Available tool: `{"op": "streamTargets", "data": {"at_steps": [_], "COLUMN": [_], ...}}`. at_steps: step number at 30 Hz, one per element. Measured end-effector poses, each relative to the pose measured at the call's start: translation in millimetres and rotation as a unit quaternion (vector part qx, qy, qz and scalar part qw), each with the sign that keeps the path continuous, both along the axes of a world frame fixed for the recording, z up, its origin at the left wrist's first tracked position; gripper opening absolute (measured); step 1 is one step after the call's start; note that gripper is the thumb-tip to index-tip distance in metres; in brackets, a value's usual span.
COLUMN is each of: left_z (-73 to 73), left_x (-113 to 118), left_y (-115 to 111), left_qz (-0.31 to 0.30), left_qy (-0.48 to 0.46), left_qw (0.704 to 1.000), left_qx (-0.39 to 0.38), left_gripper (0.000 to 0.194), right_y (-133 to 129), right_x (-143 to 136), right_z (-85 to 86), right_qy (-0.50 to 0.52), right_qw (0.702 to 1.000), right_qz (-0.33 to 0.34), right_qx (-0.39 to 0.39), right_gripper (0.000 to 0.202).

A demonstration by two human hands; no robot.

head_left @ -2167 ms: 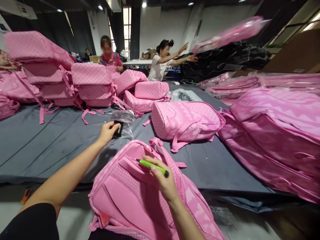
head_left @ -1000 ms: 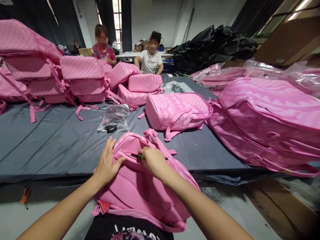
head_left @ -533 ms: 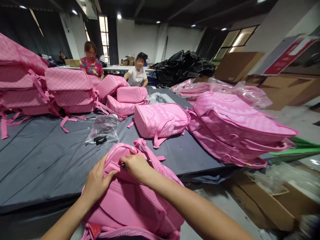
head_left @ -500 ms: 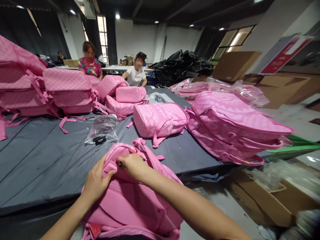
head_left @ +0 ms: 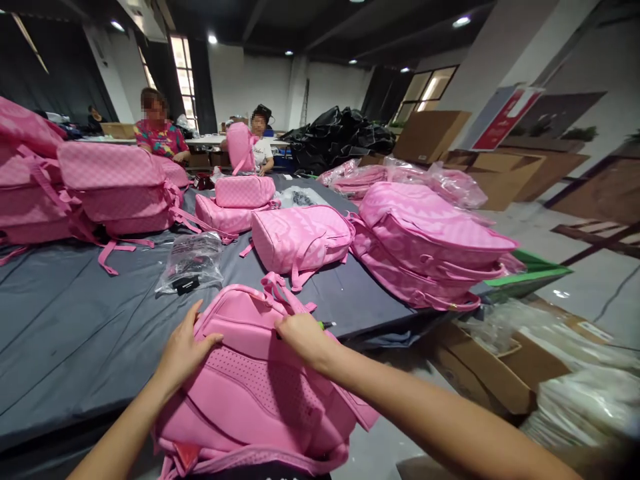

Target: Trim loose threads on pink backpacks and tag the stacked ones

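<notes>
A pink backpack (head_left: 240,400) with a perforated back panel leans upright against the table's near edge, its padded side facing me. My left hand (head_left: 187,350) grips its upper left edge, thumb in front and fingers along the rim. At the bag's upper right, beside the shoulder strap (head_left: 280,293), my right hand (head_left: 305,340) is closed around a slim tool (head_left: 327,325). Only a green part and a dark tip of it stick out past the hand, so its exact kind is unclear.
Pink backpacks lie stacked at left (head_left: 113,180) and right (head_left: 425,247), with another backpack (head_left: 303,240) ahead. A clear plastic bag (head_left: 193,263) rests on the grey-covered table (head_left: 100,333). Two people sit across it. Open cardboard boxes (head_left: 500,373) stand on the floor at right.
My right hand has moved right and down, away from the bag's top panel. My left hand has shifted slightly left, its fingers straighter. Across the table, a person has raised a pink backpack upright.
</notes>
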State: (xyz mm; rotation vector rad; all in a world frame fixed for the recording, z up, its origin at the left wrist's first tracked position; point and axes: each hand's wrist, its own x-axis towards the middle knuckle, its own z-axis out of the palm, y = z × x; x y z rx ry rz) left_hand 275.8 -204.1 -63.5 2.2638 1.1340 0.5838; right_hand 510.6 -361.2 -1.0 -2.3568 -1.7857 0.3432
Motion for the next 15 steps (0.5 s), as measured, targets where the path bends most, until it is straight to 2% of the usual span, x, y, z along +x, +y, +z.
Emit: {"op": "streamTargets", "data": {"at_steps": [3, 5, 7, 9, 10, 12, 13, 15], "left_z": [13.0, 27.7, 47.9, 74.6, 90.6, 126.7, 145.8, 182.7], "left_x": [5, 12, 21, 33, 40, 54, 62, 80], "left_y": [3, -11, -37, -65, -77, -90, -91, -80], "left_qz": [-0.075, -0.105, -0.14, -0.242, -0.302, -0.402, -0.427, -0.427], "left_qy": [-0.015, -0.016, -0.026, -0.084, -0.12, -0.172, -0.192, -0.243], "left_qw": [0.993, 0.99, 0.989, 0.962, 0.933, 0.86, 0.829, 0.785], "left_qx": [-0.092, -0.093, -0.026, 0.092, 0.156, 0.263, 0.304, 0.377], "left_gripper": [0.075, 0.063, 0.055, 0.056, 0.061, 0.071, 0.072, 0.068], "right_y": [-41, -72, -103, -132, -145, -165, -172, -176], "right_x": [3, -2, -7, -7, -4, 9, 18, 37], "right_z": [-15.7, -39.8, -64.6, -76.7, -75.4, -58.0, -44.0, -13.4], "right_qy": [0.024, 0.173, 0.345, 0.393, 0.384, 0.337, 0.315, 0.261], "right_qw": [0.999, 0.983, 0.926, 0.889, 0.884, 0.889, 0.892, 0.901], "right_qz": [-0.025, -0.054, -0.118, -0.223, -0.264, -0.311, -0.322, -0.338], "right_qx": [0.004, -0.037, -0.094, -0.073, -0.044, 0.012, 0.033, 0.077], "right_gripper": [0.024, 0.02, 0.017, 0.019, 0.023, 0.025, 0.023, 0.023]}}
